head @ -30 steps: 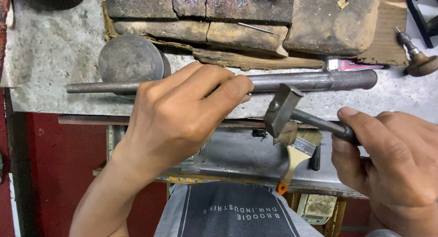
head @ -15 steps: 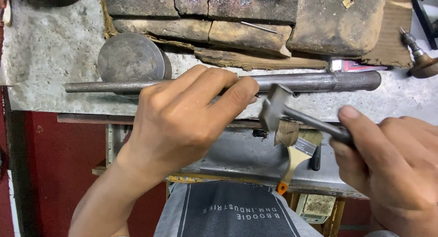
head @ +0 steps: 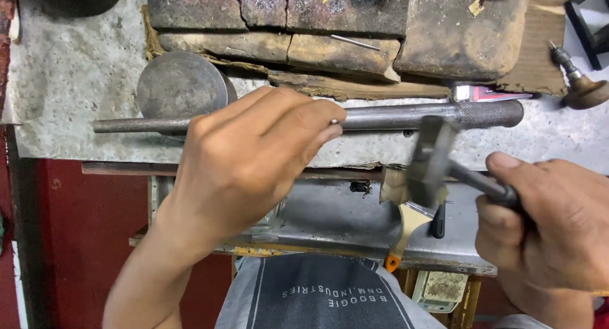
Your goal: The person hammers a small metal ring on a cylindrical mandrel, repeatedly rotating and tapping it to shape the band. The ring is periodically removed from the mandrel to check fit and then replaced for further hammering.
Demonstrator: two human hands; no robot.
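Note:
My left hand [head: 254, 164] pinches a tiny metal piece [head: 334, 122] between thumb and fingertips and presses it against a long tapered steel rod [head: 406, 116] that lies across the bench. My right hand [head: 552, 234] grips the handle of a small dark hammer [head: 431, 158]. The hammer head is blurred and hangs just below the rod, right of my left fingertips. The rod's thick knurled end points right; its thin end runs left behind my left hand.
A round steel block [head: 181, 85] sits on the grey bench top behind the rod. Worn bricks [head: 330, 25] line the back. A wooden-handled tool [head: 580, 88] lies far right. A paintbrush [head: 406, 227] rests on the metal tray [head: 330, 221] below.
The hammer head has swung back, down and away from the rod, and is now motion-blurred. My left hand keeps its pinch at the rod.

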